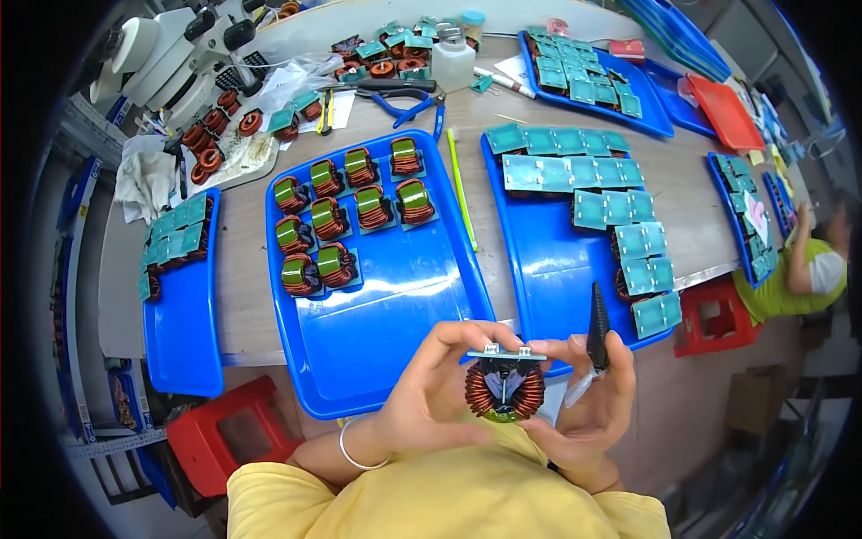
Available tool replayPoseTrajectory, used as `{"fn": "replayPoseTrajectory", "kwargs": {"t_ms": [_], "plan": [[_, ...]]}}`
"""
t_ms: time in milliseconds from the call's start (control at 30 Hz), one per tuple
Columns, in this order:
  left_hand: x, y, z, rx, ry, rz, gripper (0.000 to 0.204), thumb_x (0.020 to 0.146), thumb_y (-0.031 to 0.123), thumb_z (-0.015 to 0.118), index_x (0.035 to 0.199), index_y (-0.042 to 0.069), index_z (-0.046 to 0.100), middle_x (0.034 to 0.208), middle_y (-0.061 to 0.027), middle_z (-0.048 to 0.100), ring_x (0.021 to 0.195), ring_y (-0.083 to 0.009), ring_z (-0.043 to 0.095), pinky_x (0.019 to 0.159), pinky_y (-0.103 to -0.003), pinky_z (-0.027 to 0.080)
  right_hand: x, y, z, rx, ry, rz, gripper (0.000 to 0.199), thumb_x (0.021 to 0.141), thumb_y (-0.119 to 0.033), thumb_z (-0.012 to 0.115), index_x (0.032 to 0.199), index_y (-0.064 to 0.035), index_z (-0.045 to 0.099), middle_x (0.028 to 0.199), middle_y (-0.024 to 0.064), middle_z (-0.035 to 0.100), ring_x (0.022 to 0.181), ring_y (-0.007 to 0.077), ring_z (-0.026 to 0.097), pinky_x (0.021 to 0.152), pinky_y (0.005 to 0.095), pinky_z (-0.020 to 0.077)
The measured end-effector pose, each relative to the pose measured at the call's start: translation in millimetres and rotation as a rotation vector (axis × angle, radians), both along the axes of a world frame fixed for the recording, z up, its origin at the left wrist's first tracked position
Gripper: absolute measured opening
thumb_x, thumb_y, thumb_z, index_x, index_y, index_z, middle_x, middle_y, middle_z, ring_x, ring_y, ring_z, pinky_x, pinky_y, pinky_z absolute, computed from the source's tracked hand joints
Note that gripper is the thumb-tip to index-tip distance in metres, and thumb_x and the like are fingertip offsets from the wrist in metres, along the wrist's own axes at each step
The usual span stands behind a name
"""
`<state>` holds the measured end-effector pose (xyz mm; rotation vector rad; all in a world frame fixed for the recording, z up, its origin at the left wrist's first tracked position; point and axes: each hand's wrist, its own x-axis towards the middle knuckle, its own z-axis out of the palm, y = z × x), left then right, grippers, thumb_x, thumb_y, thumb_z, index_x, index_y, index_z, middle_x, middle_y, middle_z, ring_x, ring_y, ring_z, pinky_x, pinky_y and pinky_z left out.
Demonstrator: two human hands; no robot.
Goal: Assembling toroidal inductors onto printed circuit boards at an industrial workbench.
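Just above the near table edge, both hands pinch one coil (504, 388) between them. The left hand (431, 395) closes thumb and fingers on its left windings and base plate; the right hand (588, 404) grips its right side and also clamps black tweezers (597, 325), tips up. The coil hangs in the air over the lap, off any tray. Beyond it the middle tray (377, 332) carries ten coils (346, 225) in rows, its near half bare. The right tray (539, 260) holds upturned coils (584, 180) showing teal plates. Pliers (404, 99) and a bottle (452, 58) lie farther back. The hold looks light, so the coil could slip and drop to the floor; the tweezers, held by spare fingers only, could also scratch the copper wire.
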<state>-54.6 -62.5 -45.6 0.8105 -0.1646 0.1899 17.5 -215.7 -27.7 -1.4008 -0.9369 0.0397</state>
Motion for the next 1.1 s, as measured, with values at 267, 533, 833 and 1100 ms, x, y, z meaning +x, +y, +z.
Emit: {"fn": "replayPoseTrajectory", "kwargs": {"t_ms": [267, 533, 833, 1100], "plan": [[0, 4, -5, 0.214, -0.02, 0.013, 0.07, 0.067, -0.001, 0.075, 0.121, 0.007, 0.031, 0.124, -0.0153, 0.041, 0.121, -0.025, 0.039, 0.101, -0.04, 0.032, 1, -5, 2, -0.034, 0.003, -0.001, 0.091, 0.059, 0.003, 0.077, 0.133, 0.0013, 0.023, 0.117, 0.0173, 0.042, 0.104, 0.0289, 0.056, 0.089, 0.0372, 0.0433], [-3, -1, 3, 0.287, 0.067, 0.088, 0.093, 0.057, 0.006, 0.083, 0.13, 0.0, 0.026, 0.117, -0.019, 0.048, 0.114, -0.0292, 0.046, 0.098, -0.04, 0.036, 0, -9, 9, -0.064, 0.043, -0.01, 0.094, 0.06, -0.004, 0.081, 0.133, 0.0013, 0.023, 0.116, 0.0168, 0.043, 0.101, 0.0284, 0.057, 0.086, 0.034, 0.0446], [5, 10, 16, 0.736, -0.081, 0.151, 0.07, 0.057, 0.015, 0.084, 0.114, -0.006, 0.05, 0.11, -0.018, 0.053, 0.105, -0.0281, 0.051, 0.088, -0.037, 0.041, 7, -7, 14, -0.04, -0.068, 0.045, 0.104, 0.054, -0.005, 0.082, 0.138, -0.0101, 0.02, 0.114, 0.011, 0.048, 0.099, 0.0282, 0.057, 0.083, 0.0379, 0.04], [4, 12, 30, 0.884, -0.086, 0.245, 0.071, 0.048, 0.02, 0.088, 0.106, -0.006, 0.057, 0.099, -0.014, 0.054, 0.088, -0.0231, 0.053, 0.08, -0.033, 0.044, 11, -6, 11, 0.057, -0.006, 0.131, 0.09, 0.062, -0.003, 0.079, 0.133, 0.001, 0.023, 0.118, 0.017, 0.04, 0.099, 0.0318, 0.059, 0.085, 0.0391, 0.0463]]}}
